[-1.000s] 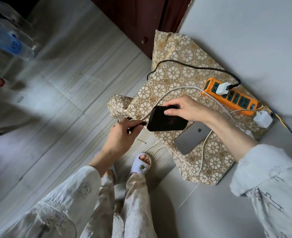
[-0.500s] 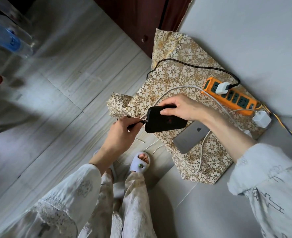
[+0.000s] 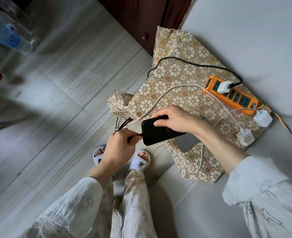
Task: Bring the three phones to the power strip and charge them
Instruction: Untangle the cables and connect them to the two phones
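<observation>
My right hand (image 3: 176, 120) grips a black phone (image 3: 159, 133) by its upper edge, held flat above the front of the small table. My left hand (image 3: 120, 145) pinches a black cable plug (image 3: 135, 135) against the phone's left end. A grey phone (image 3: 186, 142) lies on the patterned cloth (image 3: 176, 74) just under the black one, partly hidden. The orange power strip (image 3: 232, 95) sits at the back right with a white charger (image 3: 224, 86) plugged in. Two more white chargers (image 3: 262, 118) (image 3: 245, 137) lie loose beside it. A third phone is not visible.
White cables (image 3: 176, 86) and a black braided cable (image 3: 184, 61) run across the cloth. A grey wall rises behind the table and a dark wooden door (image 3: 141, 18) stands at the back. Water bottles (image 3: 6, 35) lie on the floor far left. My slippered feet (image 3: 140, 160) stand below.
The black phone has shifted slightly left and toward me over the table edge, and my left hand has brought the black plug up against its end.
</observation>
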Demonstrator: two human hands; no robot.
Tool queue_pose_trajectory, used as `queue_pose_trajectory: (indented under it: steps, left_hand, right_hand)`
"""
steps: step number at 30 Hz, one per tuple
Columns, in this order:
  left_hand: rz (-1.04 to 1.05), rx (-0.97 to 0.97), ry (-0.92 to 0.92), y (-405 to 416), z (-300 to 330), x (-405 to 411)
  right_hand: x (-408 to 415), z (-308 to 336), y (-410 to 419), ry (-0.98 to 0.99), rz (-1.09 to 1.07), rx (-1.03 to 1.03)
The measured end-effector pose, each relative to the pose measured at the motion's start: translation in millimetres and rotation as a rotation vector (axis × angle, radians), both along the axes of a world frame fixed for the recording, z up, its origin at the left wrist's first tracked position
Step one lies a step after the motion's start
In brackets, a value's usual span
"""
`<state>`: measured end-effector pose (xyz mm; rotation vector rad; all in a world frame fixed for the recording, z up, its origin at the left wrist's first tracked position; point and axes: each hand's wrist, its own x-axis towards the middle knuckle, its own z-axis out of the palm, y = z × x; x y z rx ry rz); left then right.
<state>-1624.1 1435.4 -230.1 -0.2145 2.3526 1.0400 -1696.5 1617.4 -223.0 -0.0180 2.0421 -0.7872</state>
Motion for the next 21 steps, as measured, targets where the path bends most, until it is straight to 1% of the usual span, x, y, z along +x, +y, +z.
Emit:
queue_pose_trajectory:
  steps: [5, 8, 11, 13, 14, 16, 19, 21]
  left_hand:
    - [-0.03, -0.055, -0.016, -5, -4, 9]
    - [-0.03, -0.038, -0.02, -9, -4, 17]
    - [-0.135, 0.007, -0.048, -17, -5, 24]
    - [-0.185, -0.068, -0.062, -30, -7, 26]
    - [-0.191, -0.118, -0.044, -39, -8, 26]
    - [-0.205, -0.214, 0.047, -59, -9, 22]
    - [-0.331, -0.339, 0.242, -78, -11, 11]
    - [-0.367, -0.413, 0.346, -79, -12, -2]
  right_hand:
    - [10, -3, -8, -0.022, 0.001, -0.01]
    - [11, -4, -11, -0.064, 0.027, -0.019]
    - [11, -5, -10, -0.115, 0.083, -0.03]
    - [10, -5, -4, -0.129, 0.037, -0.035]
    - [8, -4, 1, -0.134, -0.003, -0.034]
    - [4, -2, 10, -0.136, -0.069, -0.023]
    - [-6, -2, 17, -0.091, -0.059, 0.039]
    - [-15, -2, 15, -0.057, -0.06, 0.053]
